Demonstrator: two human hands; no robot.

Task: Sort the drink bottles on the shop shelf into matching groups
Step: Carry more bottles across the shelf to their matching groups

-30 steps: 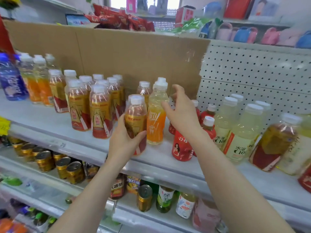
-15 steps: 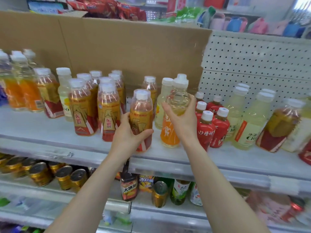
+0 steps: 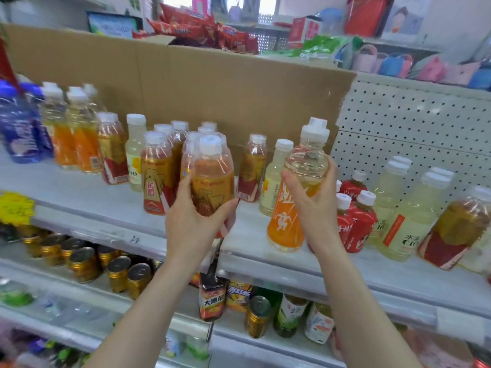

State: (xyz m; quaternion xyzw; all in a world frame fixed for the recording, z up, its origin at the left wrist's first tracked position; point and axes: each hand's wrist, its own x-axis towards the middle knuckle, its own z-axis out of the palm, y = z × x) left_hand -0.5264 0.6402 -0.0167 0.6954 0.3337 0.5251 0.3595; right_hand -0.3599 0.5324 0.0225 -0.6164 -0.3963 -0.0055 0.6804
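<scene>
My left hand [image 3: 192, 221] grips an amber drink bottle with a gold and red label [image 3: 212, 179], held just above the white shelf [image 3: 106, 208]. My right hand [image 3: 317, 208] holds an orange-labelled sports bottle with a white flip cap [image 3: 297, 197], tilted slightly and lifted near the shelf's front edge. A cluster of matching gold-red bottles [image 3: 159, 168] stands to the left. More orange-labelled bottles [image 3: 71, 134] stand at the far left. A pale lemon bottle [image 3: 275, 179] stands between my hands, further back.
Small red bottles [image 3: 356, 219], pale lemon bottles [image 3: 403, 208] and a tilted gold-red bottle [image 3: 457, 229] fill the right of the shelf. A blue bottle [image 3: 18, 128] stands far left. A cardboard sheet [image 3: 212, 86] backs the shelf. Gold cans [image 3: 85, 264] line the lower shelf.
My right hand has closed around the orange-labelled bottle and lifted it off the shelf. My left hand has raised the gold-red bottle a little.
</scene>
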